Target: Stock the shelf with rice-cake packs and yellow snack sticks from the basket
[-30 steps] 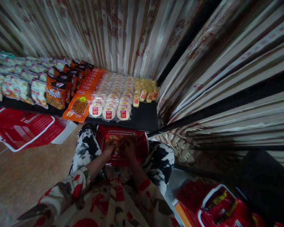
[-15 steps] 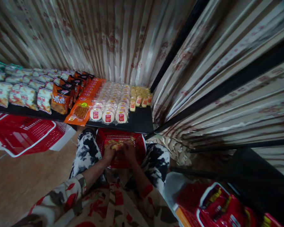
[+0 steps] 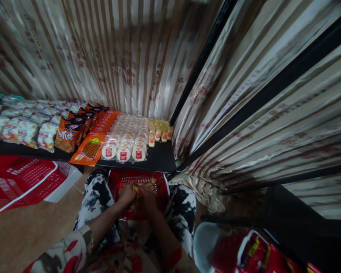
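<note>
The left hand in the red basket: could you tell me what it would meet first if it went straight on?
Probably the yellowish packets just ahead of the left hand inside the red basket; depth is unclear.

At lower centre, the left hand (image 3: 127,193) and right hand (image 3: 146,198) meet inside a red plastic basket (image 3: 159,185) resting between the person's knees, touching yellowish snack packets (image 3: 143,185). Above it, a black shelf (image 3: 159,159) carries rows of round white wrapped cakes (image 3: 123,153) and orange flat packets (image 3: 89,149).

Snack packets (image 3: 45,131) line a black shelf (image 3: 159,161) beside striped curtains (image 3: 116,57).
</note>
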A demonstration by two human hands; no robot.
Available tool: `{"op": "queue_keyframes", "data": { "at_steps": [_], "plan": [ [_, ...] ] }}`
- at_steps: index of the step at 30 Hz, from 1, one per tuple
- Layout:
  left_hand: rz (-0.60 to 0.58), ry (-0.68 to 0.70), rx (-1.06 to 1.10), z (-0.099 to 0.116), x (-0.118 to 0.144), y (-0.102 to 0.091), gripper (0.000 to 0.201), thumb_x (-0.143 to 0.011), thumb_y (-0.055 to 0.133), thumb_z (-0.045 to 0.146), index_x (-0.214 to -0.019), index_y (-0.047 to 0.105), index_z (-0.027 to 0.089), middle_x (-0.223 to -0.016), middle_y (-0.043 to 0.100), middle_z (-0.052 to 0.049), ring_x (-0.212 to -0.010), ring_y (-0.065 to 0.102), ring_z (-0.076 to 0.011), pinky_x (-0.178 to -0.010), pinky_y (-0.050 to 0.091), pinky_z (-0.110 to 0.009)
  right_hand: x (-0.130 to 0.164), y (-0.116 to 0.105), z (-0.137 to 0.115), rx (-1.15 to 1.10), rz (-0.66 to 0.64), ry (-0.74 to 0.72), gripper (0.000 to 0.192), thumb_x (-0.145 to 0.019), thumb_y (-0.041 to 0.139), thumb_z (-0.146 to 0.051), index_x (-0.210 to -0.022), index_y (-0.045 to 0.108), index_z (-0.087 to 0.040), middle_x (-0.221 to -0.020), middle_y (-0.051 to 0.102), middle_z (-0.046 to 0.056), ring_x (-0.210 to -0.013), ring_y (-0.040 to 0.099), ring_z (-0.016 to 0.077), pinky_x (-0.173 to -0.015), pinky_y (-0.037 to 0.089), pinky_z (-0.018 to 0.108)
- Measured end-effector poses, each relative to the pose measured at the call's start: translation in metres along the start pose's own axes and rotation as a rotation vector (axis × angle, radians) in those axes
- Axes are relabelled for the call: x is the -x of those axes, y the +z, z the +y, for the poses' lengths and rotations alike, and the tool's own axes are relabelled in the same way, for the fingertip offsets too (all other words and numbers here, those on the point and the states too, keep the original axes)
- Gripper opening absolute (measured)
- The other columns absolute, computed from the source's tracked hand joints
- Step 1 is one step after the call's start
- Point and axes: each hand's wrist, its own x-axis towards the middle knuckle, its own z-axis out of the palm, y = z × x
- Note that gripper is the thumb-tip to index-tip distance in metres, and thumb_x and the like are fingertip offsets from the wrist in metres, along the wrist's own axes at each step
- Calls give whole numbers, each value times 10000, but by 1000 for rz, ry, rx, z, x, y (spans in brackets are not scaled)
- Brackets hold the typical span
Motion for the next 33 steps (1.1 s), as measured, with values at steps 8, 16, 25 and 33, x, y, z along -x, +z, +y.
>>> {"op": "queue_keyframes", "data": {
  "at_steps": [8,16,25,33],
  "plan": [
    [-8,40,-99,34,8,-11,634,-725,520,75,-1345,431,174,-1250,601,-124,-1144,558,-223,-966,384,-286,2,-3,0,8,163,6,418,-767,542,-193,-1181,590,-170,-1098,652,122,-1020,588,236,-915,447,369],
    [-30,74,-127,45,8,-11,418,-765,531,106,-1179,547,162,-1129,658,-100,-1069,594,-194,-931,404,-258,4,-5,0,-45,260,11,273,-750,536,-205,-1007,620,-171,-937,666,96,-939,610,225,-831,487,346],
    [55,177,-102,47,4,-4,360,-754,534,70,-1101,585,152,-1125,617,-87,-1067,568,-161,-962,393,-234,-2,-7,1,-76,380,69,241,-791,522,-255,-1004,601,-175,-916,664,95,-876,618,215,-791,503,335],
    [88,261,-59,56,-1,3,347,-784,511,87,-1108,600,175,-1032,600,-71,-939,586,-150,-897,437,-248,-9,-10,3,-113,512,119,335,-784,499,-259,-1083,596,-142,-945,648,118,-840,609,211,-778,518,332]
  ]
}}
